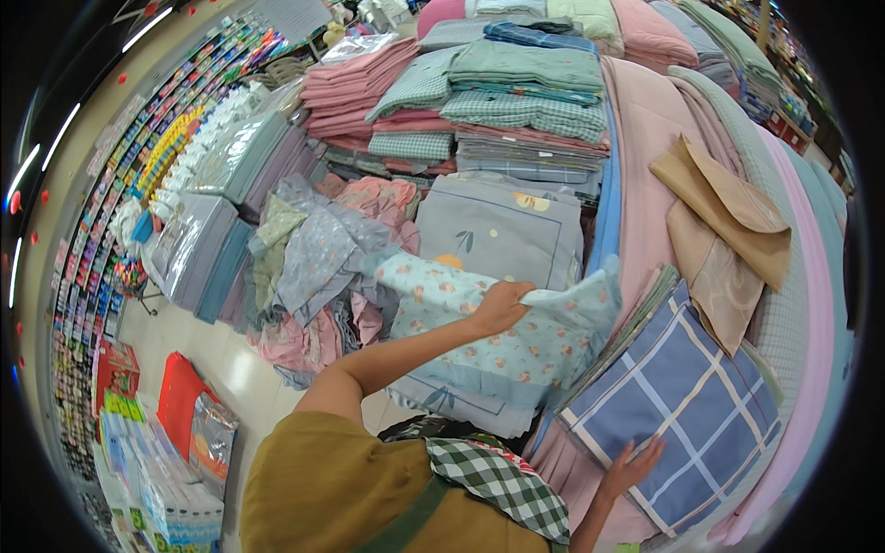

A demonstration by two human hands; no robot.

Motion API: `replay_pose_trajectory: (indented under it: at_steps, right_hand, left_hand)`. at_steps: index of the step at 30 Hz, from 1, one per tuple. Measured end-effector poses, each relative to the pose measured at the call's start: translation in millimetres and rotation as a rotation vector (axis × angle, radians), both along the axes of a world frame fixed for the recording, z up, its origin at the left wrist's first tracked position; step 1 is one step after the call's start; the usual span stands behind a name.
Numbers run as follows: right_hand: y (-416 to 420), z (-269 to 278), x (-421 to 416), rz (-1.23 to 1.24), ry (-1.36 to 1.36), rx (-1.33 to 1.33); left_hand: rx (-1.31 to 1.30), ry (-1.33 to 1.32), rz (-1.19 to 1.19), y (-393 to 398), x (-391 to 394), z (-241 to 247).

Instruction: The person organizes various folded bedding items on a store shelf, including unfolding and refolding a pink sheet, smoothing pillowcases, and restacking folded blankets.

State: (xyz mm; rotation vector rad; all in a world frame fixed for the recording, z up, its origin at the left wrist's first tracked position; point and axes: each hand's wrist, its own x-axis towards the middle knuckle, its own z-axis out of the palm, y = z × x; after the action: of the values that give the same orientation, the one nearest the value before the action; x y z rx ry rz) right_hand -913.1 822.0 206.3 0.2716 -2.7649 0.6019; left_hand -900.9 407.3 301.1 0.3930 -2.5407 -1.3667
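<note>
My left hand (pixel 507 306) is closed on the gathered upper edge of a light blue floral cloth (pixel 477 339). That cloth is partly spread over a grey printed folded cloth (pixel 498 221), which shows above and below it. At the lower right my right hand (pixel 635 464) rests with fingers apart near the edge of a folded blue plaid cloth (pixel 691 415), which lies on other folded cloths. Left of the floral cloth is a heap of crumpled grey, pink and green cloths (pixel 325 256).
Behind stand stacks of folded pink cloths (pixel 359 86) and green cloths (pixel 525 69). Wrapped bedding packs (pixel 187 242) are at the left. Pink bedding (pixel 643 138) lies on the right, with beige cloths (pixel 726 207) on it. Packaged goods (pixel 166 477) stand low at the left.
</note>
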Motion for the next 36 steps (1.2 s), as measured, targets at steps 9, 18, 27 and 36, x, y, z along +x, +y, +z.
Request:
replay_pose_trajectory:
  at_steps: [9,18,27,36]
  right_hand:
    - [-122,69,35,0.624,-0.854,-1.748]
    - [-100,197,-19,0.046,-0.169,-1.665]
    - [-3,193,-180,0.365,0.634,-0.920]
    - [-99,127,-359,0.076,0.686,0.103]
  left_hand:
    - [-0.034,0.438,-0.473,155,78,50]
    - [-0.074,0.654,-0.545,159,80,54]
    - [-0.173,0.036,-0.223,91,188,-31]
    - [-0.315,-0.162,0.100,28,290,-43]
